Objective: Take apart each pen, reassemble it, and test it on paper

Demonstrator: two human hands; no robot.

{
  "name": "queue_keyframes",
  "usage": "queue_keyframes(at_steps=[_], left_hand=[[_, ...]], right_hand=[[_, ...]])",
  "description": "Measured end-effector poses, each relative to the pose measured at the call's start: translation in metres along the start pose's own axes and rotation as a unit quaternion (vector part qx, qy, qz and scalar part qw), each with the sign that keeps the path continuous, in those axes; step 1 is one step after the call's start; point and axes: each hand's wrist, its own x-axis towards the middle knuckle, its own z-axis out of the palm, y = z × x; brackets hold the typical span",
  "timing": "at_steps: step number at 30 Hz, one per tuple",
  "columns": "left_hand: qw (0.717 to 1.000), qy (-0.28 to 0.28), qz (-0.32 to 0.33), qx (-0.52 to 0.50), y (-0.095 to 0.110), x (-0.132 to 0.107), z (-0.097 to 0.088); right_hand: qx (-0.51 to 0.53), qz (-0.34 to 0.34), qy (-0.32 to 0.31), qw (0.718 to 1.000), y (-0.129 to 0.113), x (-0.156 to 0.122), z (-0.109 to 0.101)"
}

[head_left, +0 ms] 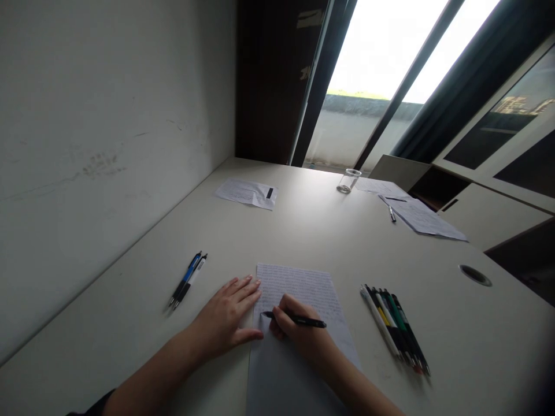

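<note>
A sheet of paper (299, 283) lies on the table, its upper part covered in lines of handwriting and its lower part blank. My right hand (292, 323) grips a black pen (310, 321), whose tip is at the left side of the sheet, just below the written lines. My left hand (229, 312) rests flat at the sheet's left edge, fingers stretched and thumb apart, holding nothing. To the left of that hand lie a blue pen (186, 277) and a white pen (191, 281), side by side.
Several pens (395, 328) lie in a row right of the sheet. Farther back are a crumpled paper (245, 192), a clear glass (348, 181), a stack of papers (422, 216) and a single pen (392, 214). A round cable hole (475, 275) sits near the table's right edge; a wall (108, 144) borders the left.
</note>
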Motion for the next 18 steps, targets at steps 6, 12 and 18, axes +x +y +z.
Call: queue_keyframes(at_steps=[6,12,18], left_hand=[[1.000,0.011,0.004,-0.006,-0.002,0.000,0.002],[1.000,0.010,0.006,-0.006,-0.003,-0.001,0.002],[1.000,0.004,0.003,-0.002,-0.003,-0.002,0.002]], right_hand=[[0.012,0.010,-0.008,1.000,-0.002,0.000,-0.002],[0.100,-0.043,0.042,0.993,0.004,-0.002,-0.008],[0.144,-0.065,0.118,0.980,0.011,-0.006,-0.021]])
